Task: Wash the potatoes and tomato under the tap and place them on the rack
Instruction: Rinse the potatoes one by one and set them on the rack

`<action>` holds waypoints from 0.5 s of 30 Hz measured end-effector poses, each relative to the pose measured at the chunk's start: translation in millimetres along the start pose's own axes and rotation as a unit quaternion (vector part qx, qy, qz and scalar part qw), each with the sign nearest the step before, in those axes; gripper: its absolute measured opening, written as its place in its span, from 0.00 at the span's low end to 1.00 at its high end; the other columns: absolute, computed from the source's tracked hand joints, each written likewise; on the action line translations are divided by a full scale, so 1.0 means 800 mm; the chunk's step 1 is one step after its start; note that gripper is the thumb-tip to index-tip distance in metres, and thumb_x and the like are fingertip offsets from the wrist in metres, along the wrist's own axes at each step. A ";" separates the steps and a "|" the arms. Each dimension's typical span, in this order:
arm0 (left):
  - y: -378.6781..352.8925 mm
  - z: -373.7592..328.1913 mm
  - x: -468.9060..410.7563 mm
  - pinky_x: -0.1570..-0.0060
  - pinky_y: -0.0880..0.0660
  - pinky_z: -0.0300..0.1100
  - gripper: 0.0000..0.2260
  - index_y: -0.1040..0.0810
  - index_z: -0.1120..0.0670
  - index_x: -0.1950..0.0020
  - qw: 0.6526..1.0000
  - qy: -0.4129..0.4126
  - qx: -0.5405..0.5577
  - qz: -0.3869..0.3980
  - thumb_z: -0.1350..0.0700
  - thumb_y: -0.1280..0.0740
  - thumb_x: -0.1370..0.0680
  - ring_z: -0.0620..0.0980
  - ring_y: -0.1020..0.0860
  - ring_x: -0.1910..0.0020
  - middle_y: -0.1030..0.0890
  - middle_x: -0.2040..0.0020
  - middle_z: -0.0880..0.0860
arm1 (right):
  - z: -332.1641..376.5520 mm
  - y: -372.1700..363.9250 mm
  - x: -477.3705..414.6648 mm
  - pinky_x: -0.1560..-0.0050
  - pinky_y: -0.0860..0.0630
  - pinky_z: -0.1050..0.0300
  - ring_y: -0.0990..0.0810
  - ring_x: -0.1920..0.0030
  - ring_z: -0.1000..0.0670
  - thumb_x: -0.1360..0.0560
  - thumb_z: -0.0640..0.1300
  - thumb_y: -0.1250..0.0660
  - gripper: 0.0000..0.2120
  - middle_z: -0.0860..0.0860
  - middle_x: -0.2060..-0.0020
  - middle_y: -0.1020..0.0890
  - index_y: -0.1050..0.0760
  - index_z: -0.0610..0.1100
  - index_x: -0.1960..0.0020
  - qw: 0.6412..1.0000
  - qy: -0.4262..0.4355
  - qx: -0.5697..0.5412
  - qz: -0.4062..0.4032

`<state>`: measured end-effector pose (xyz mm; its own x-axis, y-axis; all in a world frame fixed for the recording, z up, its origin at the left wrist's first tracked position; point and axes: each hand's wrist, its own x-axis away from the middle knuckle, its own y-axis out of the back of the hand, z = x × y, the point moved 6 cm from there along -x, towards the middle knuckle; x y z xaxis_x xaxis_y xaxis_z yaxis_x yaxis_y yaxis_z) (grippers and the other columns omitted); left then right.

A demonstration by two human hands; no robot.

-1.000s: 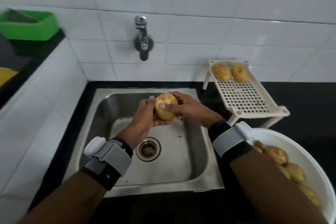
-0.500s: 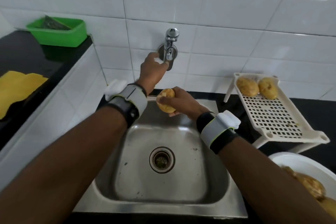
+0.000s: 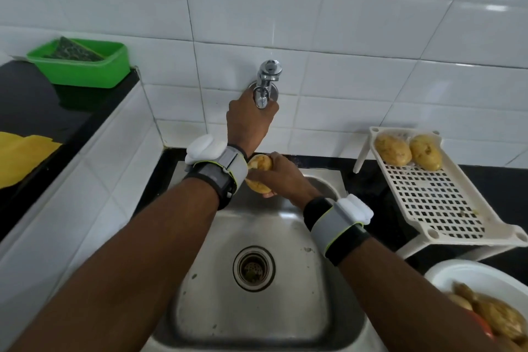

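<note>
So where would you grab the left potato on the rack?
Probably come from above on its free near-left side, grip wrapped over the rounded middle: the potato lies flat on the rack, its neighbour crowds its right and the rim sits behind.

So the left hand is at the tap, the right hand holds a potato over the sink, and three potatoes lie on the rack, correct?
Not quite. The head view shows two potatoes on the rack, not three. The rest stands: the left hand is at the tap and the right hand holds a potato over the sink.
</note>
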<state>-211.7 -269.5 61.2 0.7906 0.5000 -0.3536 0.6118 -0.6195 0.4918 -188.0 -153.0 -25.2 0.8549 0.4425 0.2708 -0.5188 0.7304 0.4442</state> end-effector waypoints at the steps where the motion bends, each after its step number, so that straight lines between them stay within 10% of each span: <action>1: 0.000 0.004 0.000 0.59 0.23 0.45 0.07 0.26 0.50 0.60 1.000 0.014 0.013 0.001 0.46 0.36 0.28 0.54 0.20 0.62 0.19 0.65 0.48 | -0.001 -0.003 -0.001 0.57 0.16 0.51 0.21 0.46 0.46 0.29 0.52 0.26 0.27 0.46 0.44 0.22 0.31 0.43 0.36 1.000 0.000 -0.002 0.004; 15: -0.006 0.039 -0.004 0.57 0.18 0.54 0.16 0.24 0.53 0.55 0.989 0.116 0.085 0.023 0.40 0.32 0.28 0.55 0.17 0.60 0.17 0.59 0.52 | -0.022 -0.031 0.001 0.55 0.16 0.49 0.20 0.46 0.46 0.28 0.50 0.26 0.25 0.47 0.46 0.23 0.31 0.43 0.37 0.998 -0.033 -0.045 0.027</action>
<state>-216.3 -287.1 35.1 0.8023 0.5822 -0.1319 0.5865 -0.7277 0.3555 -174.1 -161.5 -50.6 0.8220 0.4494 0.3498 -0.5596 0.7512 0.3501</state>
